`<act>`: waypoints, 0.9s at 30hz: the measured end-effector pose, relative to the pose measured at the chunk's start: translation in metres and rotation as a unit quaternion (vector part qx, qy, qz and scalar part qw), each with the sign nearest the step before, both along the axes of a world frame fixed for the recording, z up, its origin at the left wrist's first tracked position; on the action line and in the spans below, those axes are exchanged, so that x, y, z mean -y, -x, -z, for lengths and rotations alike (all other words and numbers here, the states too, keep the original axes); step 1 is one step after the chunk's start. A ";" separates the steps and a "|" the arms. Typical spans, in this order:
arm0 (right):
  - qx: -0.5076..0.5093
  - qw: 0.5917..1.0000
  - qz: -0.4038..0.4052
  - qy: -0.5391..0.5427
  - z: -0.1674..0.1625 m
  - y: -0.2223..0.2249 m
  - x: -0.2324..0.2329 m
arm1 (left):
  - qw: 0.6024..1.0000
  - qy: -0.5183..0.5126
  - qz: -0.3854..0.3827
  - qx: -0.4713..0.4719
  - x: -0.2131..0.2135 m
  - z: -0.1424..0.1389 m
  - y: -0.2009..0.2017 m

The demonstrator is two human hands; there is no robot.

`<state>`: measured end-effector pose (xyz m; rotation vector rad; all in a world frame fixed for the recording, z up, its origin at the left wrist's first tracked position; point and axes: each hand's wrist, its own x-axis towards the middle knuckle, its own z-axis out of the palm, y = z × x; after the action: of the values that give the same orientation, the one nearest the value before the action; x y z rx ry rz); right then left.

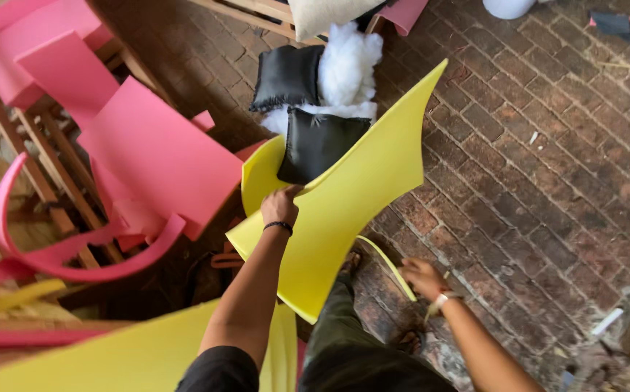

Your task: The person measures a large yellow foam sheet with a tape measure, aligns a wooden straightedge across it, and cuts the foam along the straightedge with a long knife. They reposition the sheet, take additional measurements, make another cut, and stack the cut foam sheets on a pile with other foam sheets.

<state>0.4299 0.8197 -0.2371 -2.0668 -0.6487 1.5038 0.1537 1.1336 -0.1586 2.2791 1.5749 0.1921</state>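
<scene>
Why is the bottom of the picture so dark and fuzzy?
Head view: daylight brightens the brick floor and big yellow foam sheet held by the left hand; shadow darkens the lower middle; the near black sleeve and right hand look soft, slightly blurred.

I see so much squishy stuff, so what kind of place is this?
Probably an upholstery or cushion-making workshop: big yellow foam sheets, pink foam pieces, black cushions with white stuffing, all on a brick floor.

Yellow foam sheet (351, 196) smooth, matt; black cushion (318, 144) slightly glossy leatherette; brick floor (540, 181) rough.
</scene>
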 end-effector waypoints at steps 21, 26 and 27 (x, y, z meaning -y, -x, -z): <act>0.105 0.983 0.129 0.083 -0.004 -0.002 0.098 | 0.935 0.283 0.164 -0.134 0.081 0.117 -0.053; 0.029 0.955 0.292 0.053 -0.011 0.018 0.167 | 0.926 0.253 0.248 -0.132 0.099 0.103 -0.098; 0.023 0.945 0.321 0.058 -0.012 0.022 0.185 | 0.921 0.246 0.272 -0.134 0.104 0.100 -0.106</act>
<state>0.4075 0.6343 -0.2254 -2.1116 0.1155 1.1274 0.2602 1.0294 -0.2584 2.2704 0.8860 -0.6134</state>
